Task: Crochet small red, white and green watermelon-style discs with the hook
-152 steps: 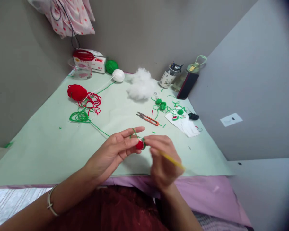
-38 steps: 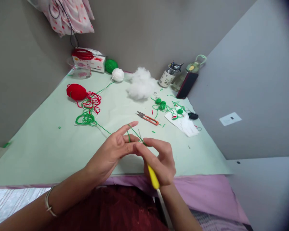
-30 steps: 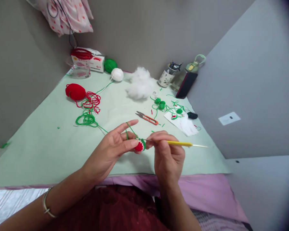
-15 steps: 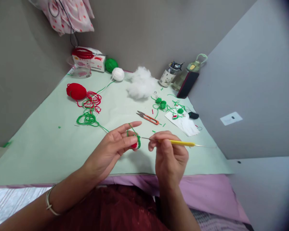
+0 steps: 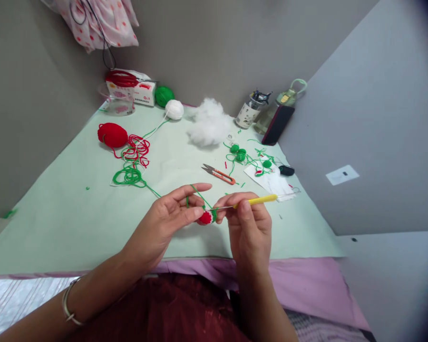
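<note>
Between the thumb and fingers of my left hand (image 5: 171, 213) is a small crocheted piece (image 5: 207, 217), red with a white band and a green edge. Green yarn (image 5: 199, 193) runs over my raised left forefinger down to that edge. My right hand (image 5: 250, 228) grips a crochet hook (image 5: 258, 200) by its yellow handle, pen-fashion. The hook's metal tip meets the green edge of the piece, and my right fingertips are close against its right side. A loose heap of green yarn (image 5: 128, 176) lies left of my hands, its strand leading to my left hand.
Orange thread snips (image 5: 219, 175) lie just beyond my hands. Behind are white stuffing (image 5: 209, 123), a white yarn ball (image 5: 174, 109) and a red yarn ball (image 5: 112, 135). To the right are small green pieces (image 5: 240, 155), white paper (image 5: 271, 181), a phone (image 5: 278, 125) and a pen cup (image 5: 248, 114).
My right hand has come left to the crocheted piece, and the hook now tilts upward at its handle end. The piece has turned, showing more red.
</note>
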The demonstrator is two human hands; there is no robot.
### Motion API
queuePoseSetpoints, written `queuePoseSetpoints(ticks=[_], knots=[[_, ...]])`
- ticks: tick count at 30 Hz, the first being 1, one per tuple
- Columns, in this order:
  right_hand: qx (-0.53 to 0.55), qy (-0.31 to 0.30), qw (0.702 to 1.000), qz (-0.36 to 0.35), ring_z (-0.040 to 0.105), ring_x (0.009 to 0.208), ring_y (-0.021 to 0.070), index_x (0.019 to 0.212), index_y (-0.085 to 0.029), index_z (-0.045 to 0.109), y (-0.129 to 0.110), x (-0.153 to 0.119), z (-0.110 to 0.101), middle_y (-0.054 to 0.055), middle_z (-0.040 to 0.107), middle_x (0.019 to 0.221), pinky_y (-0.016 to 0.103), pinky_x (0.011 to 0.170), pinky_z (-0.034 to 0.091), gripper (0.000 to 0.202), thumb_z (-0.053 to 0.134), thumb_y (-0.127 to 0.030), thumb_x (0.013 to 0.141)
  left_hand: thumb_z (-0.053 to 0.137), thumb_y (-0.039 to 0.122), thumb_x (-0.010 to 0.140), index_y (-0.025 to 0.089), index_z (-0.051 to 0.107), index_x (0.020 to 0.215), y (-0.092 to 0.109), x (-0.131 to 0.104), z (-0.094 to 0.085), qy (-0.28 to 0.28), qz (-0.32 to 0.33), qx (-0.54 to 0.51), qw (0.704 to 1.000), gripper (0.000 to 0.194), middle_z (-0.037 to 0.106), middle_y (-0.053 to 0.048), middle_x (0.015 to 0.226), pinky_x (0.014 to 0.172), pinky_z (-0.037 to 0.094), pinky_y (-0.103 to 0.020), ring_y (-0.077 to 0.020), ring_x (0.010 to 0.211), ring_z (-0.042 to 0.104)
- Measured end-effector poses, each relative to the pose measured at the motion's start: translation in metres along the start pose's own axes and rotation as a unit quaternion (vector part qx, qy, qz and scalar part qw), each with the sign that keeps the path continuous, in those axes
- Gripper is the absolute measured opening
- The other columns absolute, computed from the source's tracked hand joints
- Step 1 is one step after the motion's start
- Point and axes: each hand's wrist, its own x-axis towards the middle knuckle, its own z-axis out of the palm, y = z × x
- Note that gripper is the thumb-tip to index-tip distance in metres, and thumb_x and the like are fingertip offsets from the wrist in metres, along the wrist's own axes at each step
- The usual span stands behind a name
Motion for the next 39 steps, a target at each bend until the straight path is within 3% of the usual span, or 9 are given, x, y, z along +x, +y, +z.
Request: queuePoseSetpoints(ticks=[8,14,19,21,23,26,29,35,39], knots=[[-0.21,-0.04,0.966,-0.147,0.071,0.08,0.016,0.105,-0.023,0.072,-0.014,-0.009,0.0,0.002,0.075,0.09,0.034,0.073,0.06,0.022,0.052,-0.015,0.104,0.081,0.025,0.087,0.027,0.08,0.118,0.001,-0.002,0.001,0.042,0.064,0.097,0.992,0.031,0.067,0.001,0.088,0.084,0.052,-0.027,-0.0159,0.086,0.063],[-0.353,-0.046,0.885,-0.301,0.074,0.087,0.0203,0.117,-0.024,0.069,-0.006,-0.014,0.002,0.006,0.077,0.094,0.036,0.069,0.063,0.024,0.052,-0.014,0.103,0.08,0.021,0.086,0.026,0.08,0.114,0.002,-0.007,0.009,0.072,0.09,0.143,0.983,0.029,0.067,0.002,0.084,0.086,0.053,-0.025,-0.014,0.082,0.065],[-0.462,-0.035,0.807,-0.365,0.072,0.095,0.0203,0.126,-0.024,0.072,0.01,-0.022,-0.001,0.008,0.074,0.106,0.033,0.074,0.063,0.034,0.065,-0.01,0.096,0.086,0.024,0.083,0.027,0.078,0.123,-0.004,-0.006,0.011,0.038,0.033,0.031,0.998,0.04,0.069,0.002,0.085,0.085,0.054,-0.024,-0.0135,0.084,0.065],[-0.444,-0.025,0.821,-0.359,0.072,0.098,0.021,0.127,-0.027,0.073,0.012,-0.022,-0.003,0.008,0.073,0.109,0.035,0.075,0.063,0.037,0.065,-0.009,0.096,0.087,0.027,0.084,0.024,0.076,0.128,-0.004,-0.003,0.008,0.006,-0.029,-0.05,0.998,0.045,0.071,0.0,0.086,0.084,0.055,-0.026,-0.0144,0.084,0.066],[-0.385,-0.023,0.873,-0.299,0.072,0.096,0.0209,0.124,-0.029,0.074,0.009,-0.019,-0.004,0.007,0.074,0.108,0.037,0.076,0.063,0.033,0.062,-0.011,0.099,0.087,0.026,0.083,0.02,0.076,0.129,-0.003,0.0,0.005,-0.005,-0.068,-0.099,0.993,0.047,0.073,-0.002,0.087,0.084,0.055,-0.027,-0.0141,0.082,0.066],[-0.227,0.007,0.955,-0.192,0.07,0.081,0.0186,0.109,-0.026,0.076,0.002,-0.011,-0.002,0.004,0.074,0.091,0.037,0.071,0.06,0.023,0.056,-0.016,0.103,0.086,0.022,0.084,0.019,0.077,0.128,0.0,0.003,0.0,0.004,-0.06,-0.107,0.992,0.045,0.07,0.0,0.083,0.082,0.053,-0.022,-0.0108,0.078,0.064],[-0.116,0.015,0.985,-0.123,0.066,0.072,0.0167,0.099,-0.026,0.076,-0.001,-0.005,0.002,0.001,0.07,0.081,0.035,0.066,0.058,0.021,0.056,-0.021,0.104,0.086,0.022,0.084,0.022,0.079,0.123,0.001,0.002,0.0,0.008,-0.033,-0.088,0.996,0.039,0.069,0.002,0.083,0.08,0.05,-0.02,-0.0095,0.077,0.063],[-0.244,-0.003,0.951,-0.189,0.073,0.09,0.0187,0.109,-0.027,0.077,0.001,-0.008,0.01,0.003,0.076,0.093,0.036,0.077,0.063,0.024,0.059,-0.013,0.101,0.087,0.023,0.084,0.026,0.081,0.12,-0.003,0.0,0.006,0.012,0.002,-0.041,0.999,0.037,0.068,0.002,0.084,0.083,0.05,-0.022,-0.0107,0.081,0.062],[-0.371,-0.012,0.89,-0.265,0.074,0.091,0.0198,0.123,-0.034,0.075,0.006,-0.016,0.009,0.004,0.076,0.103,0.036,0.073,0.065,0.036,0.065,-0.011,0.097,0.09,0.024,0.081,0.028,0.08,0.123,-0.006,0.001,0.005,0.021,0.015,-0.05,0.998,0.043,0.067,0.003,0.084,0.082,0.051,-0.024,-0.0118,0.081,0.062]])
